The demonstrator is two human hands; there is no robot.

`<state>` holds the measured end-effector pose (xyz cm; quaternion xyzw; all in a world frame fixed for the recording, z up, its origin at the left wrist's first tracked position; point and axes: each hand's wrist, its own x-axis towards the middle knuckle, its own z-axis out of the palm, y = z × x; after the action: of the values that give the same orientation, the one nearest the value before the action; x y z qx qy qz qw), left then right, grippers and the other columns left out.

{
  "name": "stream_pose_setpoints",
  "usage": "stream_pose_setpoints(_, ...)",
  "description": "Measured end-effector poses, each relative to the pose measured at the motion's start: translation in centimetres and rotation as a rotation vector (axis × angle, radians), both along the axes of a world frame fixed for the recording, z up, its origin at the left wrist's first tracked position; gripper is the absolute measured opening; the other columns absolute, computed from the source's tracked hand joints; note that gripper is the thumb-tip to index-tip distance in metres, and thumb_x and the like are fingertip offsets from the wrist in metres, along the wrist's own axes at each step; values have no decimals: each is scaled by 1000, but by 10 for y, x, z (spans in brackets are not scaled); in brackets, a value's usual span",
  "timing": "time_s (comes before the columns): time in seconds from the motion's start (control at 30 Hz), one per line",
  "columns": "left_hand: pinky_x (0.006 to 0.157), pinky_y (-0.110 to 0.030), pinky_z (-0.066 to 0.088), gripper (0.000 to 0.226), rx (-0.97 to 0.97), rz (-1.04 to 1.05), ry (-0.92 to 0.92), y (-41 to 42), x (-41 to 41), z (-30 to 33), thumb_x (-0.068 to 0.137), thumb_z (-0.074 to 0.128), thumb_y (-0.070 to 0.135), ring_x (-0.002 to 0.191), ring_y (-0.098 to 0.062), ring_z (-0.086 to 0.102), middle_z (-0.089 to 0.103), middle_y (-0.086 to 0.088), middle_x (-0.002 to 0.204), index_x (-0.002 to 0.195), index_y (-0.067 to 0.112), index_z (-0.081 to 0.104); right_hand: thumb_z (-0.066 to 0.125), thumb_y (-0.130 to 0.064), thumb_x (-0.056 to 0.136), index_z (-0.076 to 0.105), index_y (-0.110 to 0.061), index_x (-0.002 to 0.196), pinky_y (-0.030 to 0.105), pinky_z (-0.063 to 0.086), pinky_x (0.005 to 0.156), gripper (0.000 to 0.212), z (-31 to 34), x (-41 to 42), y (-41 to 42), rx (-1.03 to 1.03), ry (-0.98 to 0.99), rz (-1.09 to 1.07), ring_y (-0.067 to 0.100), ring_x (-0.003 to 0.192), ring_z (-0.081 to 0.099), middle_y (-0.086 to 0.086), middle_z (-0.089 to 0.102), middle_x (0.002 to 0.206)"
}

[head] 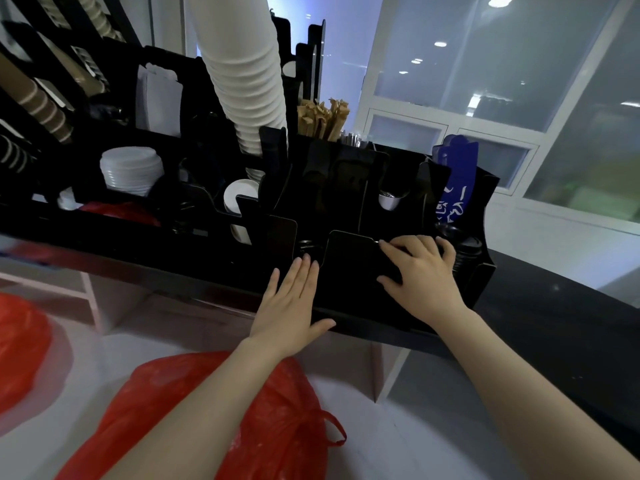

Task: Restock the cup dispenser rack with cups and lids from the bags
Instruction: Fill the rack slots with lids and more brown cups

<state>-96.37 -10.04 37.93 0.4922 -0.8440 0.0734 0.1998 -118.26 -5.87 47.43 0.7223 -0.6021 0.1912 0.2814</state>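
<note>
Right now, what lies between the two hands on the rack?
In the head view, a rounded black front panel of the rack lies between the left hand and right hand.

A café or drinks service station is suggested. A black dispenser rack (346, 271) is set on a dark counter (554, 323), stocked with stacked white paper cups (242, 74), white lids (131, 171), brown sleeved cups (41, 105) and wrapped stirrers (323, 117). Glazed partitions (485, 64) are seen behind it.
</note>
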Motion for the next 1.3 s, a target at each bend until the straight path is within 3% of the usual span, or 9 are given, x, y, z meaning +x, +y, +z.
stream_pose_setpoints(0.07, 112, -39, -20, 96, -6, 7, -1, 0, 0, 0, 80, 13, 74, 140, -16, -30, -31, -3, 150, 142, 14, -27, 78, -16, 74, 69, -17, 116, 46, 28, 101, 43, 5, -6, 5, -114, -113, 49, 29, 112, 54, 3, 63, 114)
stream_pose_setpoints(0.2, 113, -40, -19, 96, -19, 21, -1, 0, -1, -1, 79, 13, 75, 141, -16, -29, -31, -3, 150, 143, 14, -26, 73, -5, 78, 70, -12, 111, 47, 38, 95, 34, 18, -35, 19, -222, -234, 55, 32, 109, 55, 8, 64, 112)
stream_pose_setpoints(0.33, 113, -39, -20, 97, -28, 26, 7, -1, -2, -3, 80, 16, 75, 141, -15, -29, -29, -2, 151, 144, 15, -24, 73, -11, 80, 59, -10, 127, 47, 39, 100, 49, 23, -64, 27, -87, -250, -88, 33, 120, 48, 11, 58, 129)
stream_pose_setpoints(0.47, 111, -37, -22, 97, -39, 36, 3, -3, -2, -5, 78, 13, 77, 139, -13, -32, -29, 0, 151, 143, 17, -26, 75, -21, 80, 47, -20, 139, 43, 37, 103, 66, 30, -77, 26, 68, -323, -121, 26, 129, 42, 3, 50, 140)
stream_pose_setpoints(0.77, 113, -37, -19, 97, -48, 28, 16, -2, -2, -4, 75, 8, 79, 140, -14, -29, -24, -1, 153, 144, 18, -21, 78, -24, 76, 41, -26, 143, 40, 42, 98, 77, 41, -88, 17, 184, -179, -108, 25, 126, 45, 0, 48, 141)
stream_pose_setpoints(1.1, 114, -39, -16, 97, -55, 26, 23, -2, -1, -5, 76, 11, 78, 142, -15, -25, -21, -1, 154, 145, 16, -18, 81, -23, 74, 51, -32, 136, 23, 36, 88, 69, 56, -100, 13, 221, -391, -45, 18, 116, 54, -3, 59, 131)
stream_pose_setpoints(1.3, 114, -38, -17, 97, -47, 25, 29, -2, -2, -5, 75, 5, 78, 142, -14, -25, -21, -1, 154, 146, 17, -18, 67, -14, 83, 44, -21, 140, 34, 44, 91, 62, 45, -90, 15, 62, -266, -20, 24, 123, 49, 3, 52, 137)
